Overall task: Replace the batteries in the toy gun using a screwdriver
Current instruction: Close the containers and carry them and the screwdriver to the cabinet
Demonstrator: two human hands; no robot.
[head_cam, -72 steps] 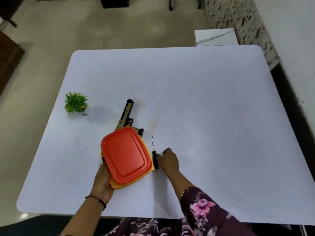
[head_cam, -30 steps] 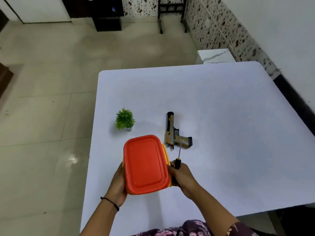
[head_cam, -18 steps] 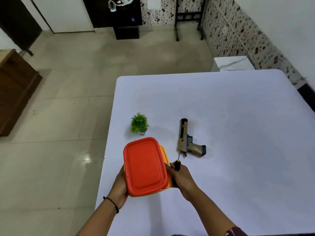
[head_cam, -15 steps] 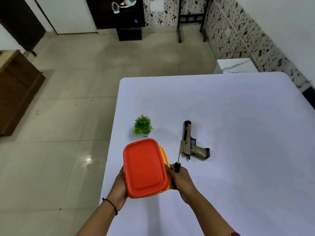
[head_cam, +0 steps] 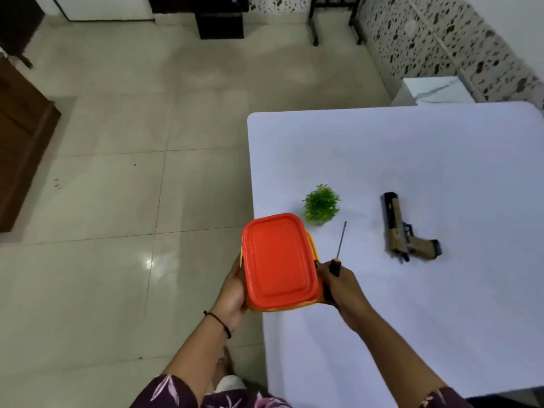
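A tan and black toy gun (head_cam: 404,231) lies flat on the white table (head_cam: 426,160), barrel pointing away from me. My left hand (head_cam: 234,293) grips the left side of an orange box with a red lid (head_cam: 279,262), held up over the table's left edge. My right hand (head_cam: 341,287) holds a screwdriver (head_cam: 335,260) by its black handle, shaft pointing away, while its fingers also press the box's right side. The gun lies apart, to the right of both hands.
A small green potted plant (head_cam: 321,208) stands on the table just beyond the box. Tiled floor (head_cam: 117,201) spreads to the left, with a brown wooden cabinet (head_cam: 20,148) at the far left. A white marble-topped block (head_cam: 435,91) sits behind the table.
The screwdriver was lifted off the table by my right hand, and the box came up off the table in both hands. The view swung left, so table and gun now sit further right.
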